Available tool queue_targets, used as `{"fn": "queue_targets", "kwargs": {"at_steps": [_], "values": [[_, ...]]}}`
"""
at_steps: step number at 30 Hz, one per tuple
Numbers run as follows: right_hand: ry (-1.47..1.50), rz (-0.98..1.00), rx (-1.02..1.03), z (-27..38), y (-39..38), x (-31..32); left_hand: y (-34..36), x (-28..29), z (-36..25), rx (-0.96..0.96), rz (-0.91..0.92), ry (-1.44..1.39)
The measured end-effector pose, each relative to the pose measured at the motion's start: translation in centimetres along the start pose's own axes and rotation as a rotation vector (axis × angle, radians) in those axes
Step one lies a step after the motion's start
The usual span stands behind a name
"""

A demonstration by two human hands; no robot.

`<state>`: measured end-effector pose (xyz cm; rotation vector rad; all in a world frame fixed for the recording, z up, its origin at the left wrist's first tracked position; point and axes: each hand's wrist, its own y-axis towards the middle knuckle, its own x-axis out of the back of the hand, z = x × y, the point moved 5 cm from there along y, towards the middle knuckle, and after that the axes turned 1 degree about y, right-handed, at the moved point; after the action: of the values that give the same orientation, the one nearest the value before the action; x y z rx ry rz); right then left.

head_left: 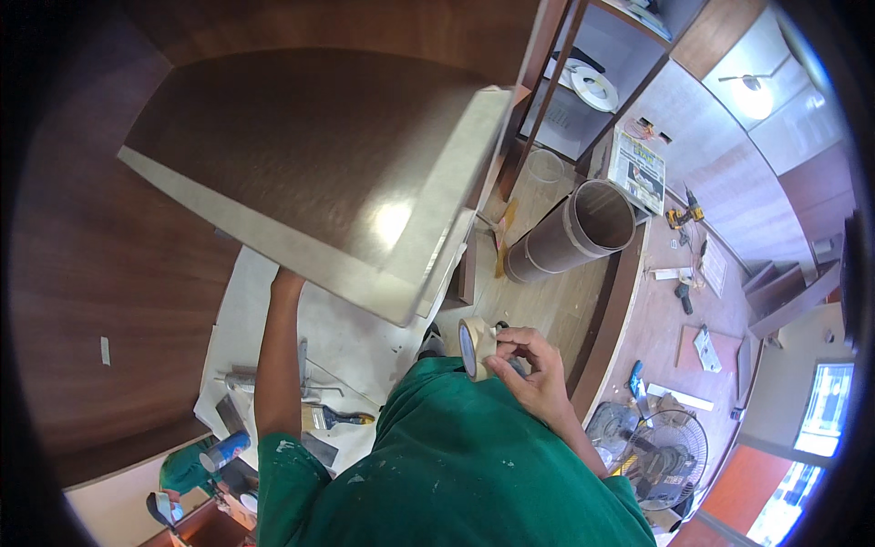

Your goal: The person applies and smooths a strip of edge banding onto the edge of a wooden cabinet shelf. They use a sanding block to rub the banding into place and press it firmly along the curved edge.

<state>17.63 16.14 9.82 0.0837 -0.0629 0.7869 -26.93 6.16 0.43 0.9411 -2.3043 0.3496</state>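
Right hand (536, 369) pinches the tape roll (485, 343) from its right side, panel (310, 155) lying ahead-left of both, nearer your left hand, hidden behind it, hold cannot be told.

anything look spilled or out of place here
White, paint-like flecks mark the left sleeve of the green cloth shirt, suggesting splatter. An irregular amber patch stands out on the pale wood-look floor beside the brown open-topped cylinder; spill or scrap, I can't tell.
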Motion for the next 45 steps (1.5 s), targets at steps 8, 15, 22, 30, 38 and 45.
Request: {"fn": "queue_targets", "kwargs": {"at_steps": [8, 15, 22, 30, 38, 45], "values": [[0.034, 0.091, 0.237, 0.8, 1.9, 1.3, -12.8, -6.2, -12.6, -0.136, 0.135, -0.369], [-0.051, 0.3, 0.504, 2.4, 4.0, 3.2, -22.9, -13.5, -23.5, -0.106, 0.25, -0.847], [-0.177, 0.294, 0.613, 1.1, 4.6, 5.2, -26.2, -15.2, -24.0, 0.189, 0.191, -0.884], [0.027, 0.112, 0.112, -2.1, 8.7, 7.5, -28.3, -11.7, -22.5, 0.163, 0.127, -0.507], [0.013, 0.58, -0.262, -2.0, 6.7, 0.0, -27.5, -7.2, -20.6, 0.062, 0.321, -0.414], [-0.062, 0.309, -0.014, -1.5, 6.4, -4.1, -26.5, -3.9, -16.4, -0.026, 0.348, -0.275]]}}
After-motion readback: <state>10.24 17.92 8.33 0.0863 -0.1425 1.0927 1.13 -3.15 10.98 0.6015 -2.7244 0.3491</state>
